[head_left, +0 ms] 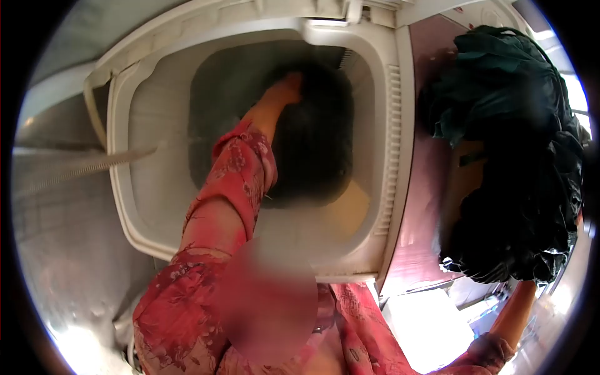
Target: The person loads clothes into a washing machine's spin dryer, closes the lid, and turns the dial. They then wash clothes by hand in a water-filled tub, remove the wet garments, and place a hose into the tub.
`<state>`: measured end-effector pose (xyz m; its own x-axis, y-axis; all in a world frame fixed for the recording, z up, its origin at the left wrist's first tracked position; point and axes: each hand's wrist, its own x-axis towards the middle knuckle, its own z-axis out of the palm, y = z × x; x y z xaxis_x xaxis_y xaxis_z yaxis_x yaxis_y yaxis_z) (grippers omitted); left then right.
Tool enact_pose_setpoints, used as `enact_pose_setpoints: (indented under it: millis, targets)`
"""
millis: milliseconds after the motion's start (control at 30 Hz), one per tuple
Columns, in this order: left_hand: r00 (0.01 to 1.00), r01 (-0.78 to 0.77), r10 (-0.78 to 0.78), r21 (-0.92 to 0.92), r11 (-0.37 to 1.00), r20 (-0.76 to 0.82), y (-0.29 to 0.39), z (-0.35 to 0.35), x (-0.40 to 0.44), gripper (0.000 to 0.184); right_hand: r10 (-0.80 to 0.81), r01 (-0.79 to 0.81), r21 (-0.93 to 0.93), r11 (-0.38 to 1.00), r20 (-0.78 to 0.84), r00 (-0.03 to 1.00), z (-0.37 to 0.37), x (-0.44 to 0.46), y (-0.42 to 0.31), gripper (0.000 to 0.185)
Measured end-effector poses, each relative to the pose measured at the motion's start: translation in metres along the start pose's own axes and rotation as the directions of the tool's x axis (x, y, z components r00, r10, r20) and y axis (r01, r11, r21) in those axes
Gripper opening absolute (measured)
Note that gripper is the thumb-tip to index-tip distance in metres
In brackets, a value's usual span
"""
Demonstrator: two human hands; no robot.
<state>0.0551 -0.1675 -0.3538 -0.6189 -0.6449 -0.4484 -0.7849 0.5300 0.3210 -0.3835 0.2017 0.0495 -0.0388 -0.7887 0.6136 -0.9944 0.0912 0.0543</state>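
Observation:
My left arm, in a red floral sleeve [234,162], reaches down into the white washing machine tub [156,206]. In the tub is dark, murky water [312,156], with my left hand [287,90] at its surface near the far side. The fingers of that hand dip into the darkness, so their hold is hidden. At the right, my right forearm [515,315] goes up to a bunched heap of black cloth [519,206]. That cloth covers my right hand. Dark green cloth [494,81] lies at the heap's far end.
A ribbed pale hose [94,169] crosses the tub's left rim. Between tub and cloth runs a pinkish panel [425,206]. Behind the tub is a white raised edge [250,12]. A bright white surface [428,328] lies at lower right. A blurred reddish shape [269,306] hangs close to the camera.

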Motion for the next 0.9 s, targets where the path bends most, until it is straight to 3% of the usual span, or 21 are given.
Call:
enact_pose_setpoints:
  millis: [33, 167, 233, 267, 367, 433, 467, 533, 667, 700, 733, 767, 833, 867, 900]
  targets:
    - [0.996, -0.052, 0.046, -0.086, 0.995, -0.076, -0.005, 0.009, 0.016, 0.067, 0.01, -0.01, -0.009, 1.0, 0.003, 1.0, -0.003, -0.002, -0.001, 0.053]
    - [0.991, -0.105, 0.093, -0.136, 0.985, -0.096, 0.03, -0.004, 0.022, 0.079, 0.049, -0.048, -0.045, 0.998, 0.023, 0.999, -0.017, -0.013, -0.001, 0.053]
    - [0.994, 0.013, -0.044, 0.306, 0.952, 0.097, 0.041, -0.006, 0.033, 0.091, 0.065, -0.063, -0.056, 0.996, 0.037, 0.997, -0.02, -0.018, -0.002, 0.053]
    - [0.995, -0.004, -0.027, 0.309, 0.951, 0.096, 0.041, -0.005, 0.034, 0.091, 0.073, -0.07, -0.061, 0.996, 0.04, 0.997, -0.022, -0.019, -0.002, 0.053]
    - [0.993, -0.044, 0.018, 0.222, 0.974, 0.115, 0.018, 0.03, 0.053, 0.098, 0.094, -0.089, -0.082, 0.993, 0.059, 0.994, -0.029, -0.024, -0.007, 0.053]
    - [0.999, 0.018, -0.016, -0.048, 0.999, 0.04, -0.003, 0.079, 0.084, 0.102, 0.102, -0.096, -0.091, 0.991, 0.066, 0.993, -0.034, -0.027, -0.009, 0.052]
    - [0.999, 0.005, -0.003, -0.052, 0.999, 0.041, 0.001, 0.087, 0.085, 0.102, 0.106, -0.099, -0.097, 0.99, 0.072, 0.992, -0.037, -0.029, -0.011, 0.052]
    - [0.987, -0.014, -0.05, -0.398, 0.917, -0.152, 0.007, 0.11, 0.078, 0.097, 0.116, -0.106, -0.11, 0.988, 0.081, 0.99, -0.042, -0.032, -0.011, 0.052]
    - [0.999, -0.01, -0.003, -0.382, 0.924, -0.032, -0.016, 0.153, 0.098, 0.087, 0.117, -0.107, -0.115, 0.988, 0.087, 0.989, -0.046, -0.037, -0.013, 0.052]
    - [0.984, -0.107, 0.096, -0.063, 0.992, -0.151, -0.012, 0.157, 0.099, 0.078, 0.12, -0.109, -0.116, 0.987, 0.091, 0.989, -0.047, -0.038, -0.013, 0.052]
    - [0.948, -0.159, 0.223, 0.27, 0.95, -0.226, -0.008, 0.163, 0.098, 0.068, 0.114, -0.104, -0.11, 0.989, 0.091, 0.989, -0.046, -0.039, -0.014, 0.052]
    - [0.951, -0.146, 0.21, 0.271, 0.951, -0.225, 0.0, 0.159, 0.093, 0.068, 0.116, -0.105, -0.113, 0.988, 0.091, 0.989, -0.047, -0.038, -0.012, 0.051]
    - [0.71, -0.224, 0.416, 0.378, 0.898, -0.568, 0.018, 0.144, 0.083, 0.058, 0.115, -0.105, -0.111, 0.988, 0.088, 0.989, -0.046, -0.039, -0.011, 0.051]
    - [0.71, -0.21, 0.406, 0.378, 0.902, -0.575, 0.041, 0.112, 0.067, 0.058, 0.11, -0.101, -0.106, 0.989, 0.084, 0.99, -0.046, -0.039, -0.013, 0.051]
    - [0.802, -0.19, 0.308, 0.271, 0.944, -0.511, 0.073, 0.071, 0.039, 0.055, 0.101, -0.092, -0.104, 0.99, 0.086, 0.991, -0.046, -0.038, -0.012, 0.051]
